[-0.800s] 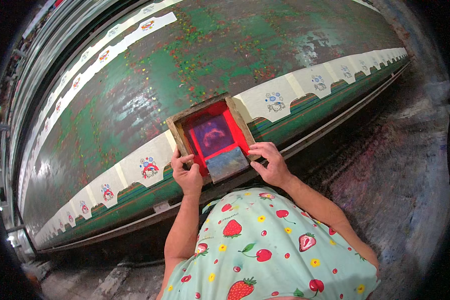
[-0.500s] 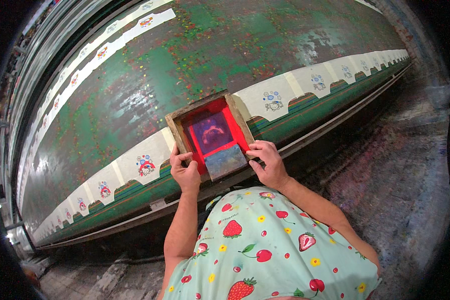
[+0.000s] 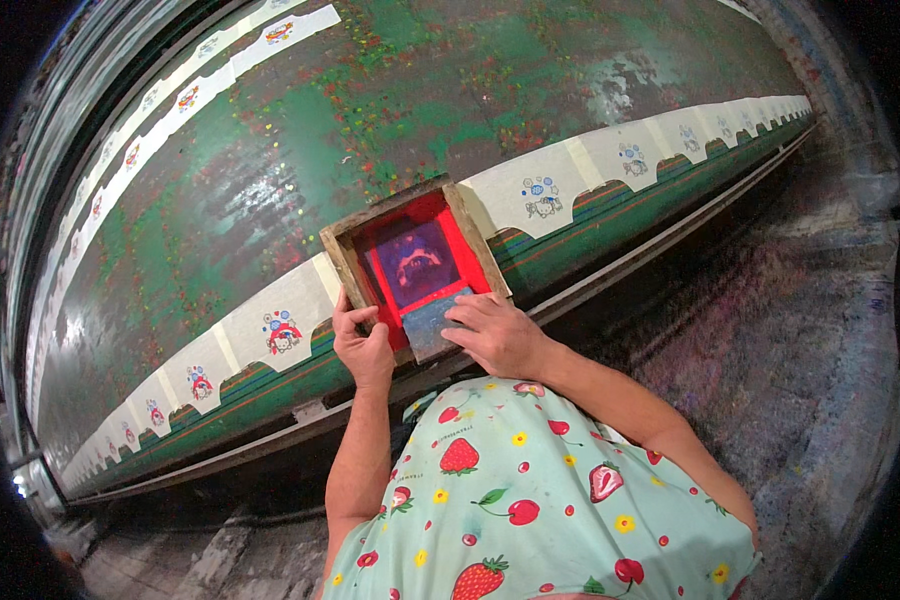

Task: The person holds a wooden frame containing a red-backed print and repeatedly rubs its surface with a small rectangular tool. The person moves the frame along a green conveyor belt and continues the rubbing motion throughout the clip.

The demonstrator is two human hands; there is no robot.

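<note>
Head view. I find the work part-way along. On my left, the row of white cut pieces (image 3: pixel 240 350) at the near edge of the green surface (image 3: pixel 410 130) carries motifs in blue with red added. On my right, the continuing row of pale cut pieces (image 3: pixel 615 160) shows blue and grey outlines with no red visible. I judge the red pass complete to the left and outstanding to the right. The spot under the wood-framed printing screen (image 3: pixel 419 262) is covered; I cannot tell whether it has its red.

The screen sits at the near edge of the surface, between the two groups, in front of me and between my hands. My left hand (image 3: pixel 363 343) is at the lower part of its left rail, fingers bent closely round the wood, which I judge to be a hold. My right hand (image 3: pixel 505 337) lies inside the lower right corner, fingers partly curled, tips at the right side of the blue-grey squeegee blade (image 3: pixel 427 326). My thumb there is hidden, so I cannot confirm a closed grip.
</note>
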